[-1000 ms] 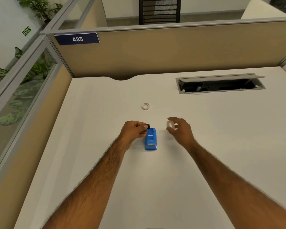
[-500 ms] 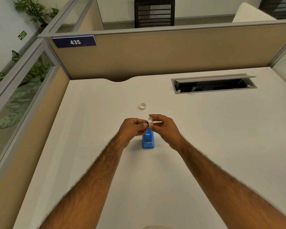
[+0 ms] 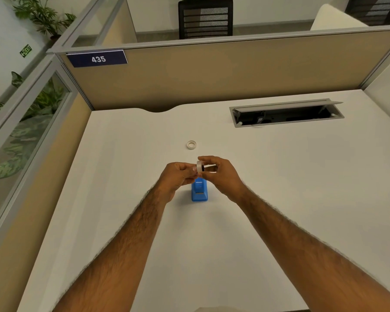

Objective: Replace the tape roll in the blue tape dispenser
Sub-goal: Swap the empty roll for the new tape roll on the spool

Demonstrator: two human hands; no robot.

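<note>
While poised above the white desk [image 3: 122,221]: left hand [image 3: 176,176] pinching in at the edge of a white tape roll [image 3: 199,167]; blue tape dispenser [image 3: 199,191] flat on the desk just beneath; right hand [image 3: 221,174] curled around that roll. Farther back, a second roll [image 3: 191,145] lying loose.

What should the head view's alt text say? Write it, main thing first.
Both hands, left hand and right hand, hold a white tape roll upright just above a blue dispenser standing on a white desk. A second roll lies flat farther back.
</note>
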